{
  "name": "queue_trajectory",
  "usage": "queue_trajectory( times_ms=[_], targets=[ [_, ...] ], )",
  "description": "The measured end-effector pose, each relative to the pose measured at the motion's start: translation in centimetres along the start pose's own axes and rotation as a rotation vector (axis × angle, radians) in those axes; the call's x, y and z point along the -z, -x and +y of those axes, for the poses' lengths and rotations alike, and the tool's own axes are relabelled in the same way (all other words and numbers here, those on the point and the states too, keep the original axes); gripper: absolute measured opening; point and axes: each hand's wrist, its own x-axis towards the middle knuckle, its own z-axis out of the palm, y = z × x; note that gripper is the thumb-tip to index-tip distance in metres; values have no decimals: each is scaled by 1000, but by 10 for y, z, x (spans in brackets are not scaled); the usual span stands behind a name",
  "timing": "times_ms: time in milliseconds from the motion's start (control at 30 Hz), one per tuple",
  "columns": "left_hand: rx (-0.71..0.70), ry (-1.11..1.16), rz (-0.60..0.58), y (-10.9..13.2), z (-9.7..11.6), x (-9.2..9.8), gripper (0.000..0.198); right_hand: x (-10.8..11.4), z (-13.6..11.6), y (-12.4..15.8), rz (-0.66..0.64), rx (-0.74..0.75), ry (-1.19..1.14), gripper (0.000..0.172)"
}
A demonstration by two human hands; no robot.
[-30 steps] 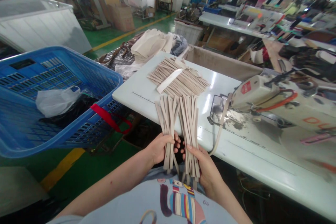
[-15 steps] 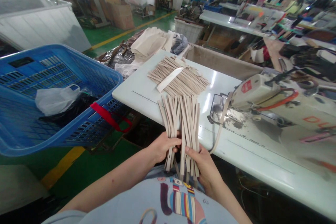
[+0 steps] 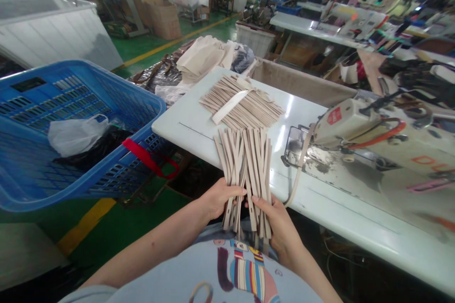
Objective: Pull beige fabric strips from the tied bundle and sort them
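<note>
Sewing machine [image 3: 355,128]: red label [image 3: 334,115] on the end of its head, with white marks too small to read. Orange letters [image 3: 428,162] on the machine body, right of the red label: the first reads "D", the next looks like "U", and the rest is lost to blur. Shirt print [image 3: 245,274], in front of the sewing machine at the bottom edge: a striped cartoon figure, and any lettering on it cannot be made out. Labels and boards on the work stations far behind the sewing machine are blurred and unreadable.
</note>
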Motion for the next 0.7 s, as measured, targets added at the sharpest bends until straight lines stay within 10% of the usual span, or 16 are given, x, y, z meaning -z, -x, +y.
queue_trajectory(
  times_ms=[400,700],
  targets=[
    [21,55,122,0,1,-13,44,-5,5,1,-57,24,-71,62],
    [150,148,97,-3,1,-4,24,0,0,3,14,-47,-90,30]
  ],
)
